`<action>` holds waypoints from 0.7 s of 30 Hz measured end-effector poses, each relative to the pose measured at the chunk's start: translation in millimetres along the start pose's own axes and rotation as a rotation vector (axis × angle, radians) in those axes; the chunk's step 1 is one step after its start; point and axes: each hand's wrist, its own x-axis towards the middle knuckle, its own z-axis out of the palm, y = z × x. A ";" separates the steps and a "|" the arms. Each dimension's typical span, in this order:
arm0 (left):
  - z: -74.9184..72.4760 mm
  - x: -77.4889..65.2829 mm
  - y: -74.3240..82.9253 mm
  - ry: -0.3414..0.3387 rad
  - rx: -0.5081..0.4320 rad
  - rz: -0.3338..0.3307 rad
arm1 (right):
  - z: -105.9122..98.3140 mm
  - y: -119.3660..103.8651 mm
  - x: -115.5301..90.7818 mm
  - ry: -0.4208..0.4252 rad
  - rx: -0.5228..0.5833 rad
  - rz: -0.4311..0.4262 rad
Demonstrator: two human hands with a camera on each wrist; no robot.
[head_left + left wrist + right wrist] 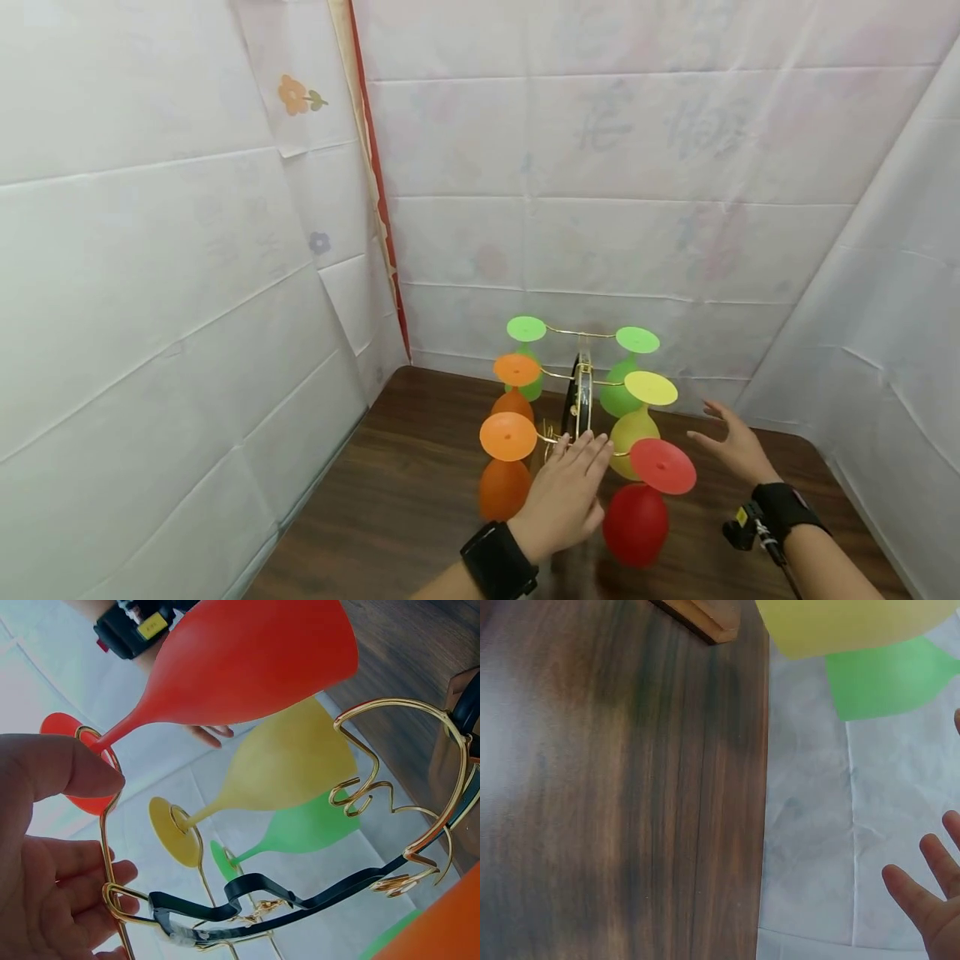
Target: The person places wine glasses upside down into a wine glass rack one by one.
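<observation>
A rack [585,392] of gold wire and a black band holds several plastic goblets upside down by their feet, in pairs. On its left hang a near orange goblet [504,490], a farther orange goblet [513,402] and a green one; on its right a red goblet [635,523], a yellow goblet [635,433] and another green goblet [619,390]. My left hand [570,492] rests over the rack's near end with straight fingers. In the left wrist view its thumb [82,769] lies by the wire holding the red goblet. My right hand [738,446] hovers right of the yellow goblet, fingers spread, holding nothing.
The rack stands on a dark wooden table [405,475]. A wooden block [701,619] shows low under the goblets in the right wrist view. White sheeting [637,167] encloses the table at the back and both sides. Each wrist wears a black strap.
</observation>
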 end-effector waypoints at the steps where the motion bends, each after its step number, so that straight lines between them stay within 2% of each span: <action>1: 0.6 0.9 0.9 -0.003 -0.003 0.003 | -2.2 0.6 -5.6 0.005 -0.003 0.013; 10: 4.5 0.5 1.8 -0.023 -0.032 0.016 | -8.4 1.6 -51.9 -0.005 0.011 0.142; 16: 3.7 -0.6 -4.3 -0.029 -0.048 0.012 | -13.0 -2.5 -75.7 -0.017 0.045 0.167; 21: 1.5 0.2 -9.1 -0.020 -0.111 0.016 | -19.6 -8.2 -94.4 0.005 0.017 0.187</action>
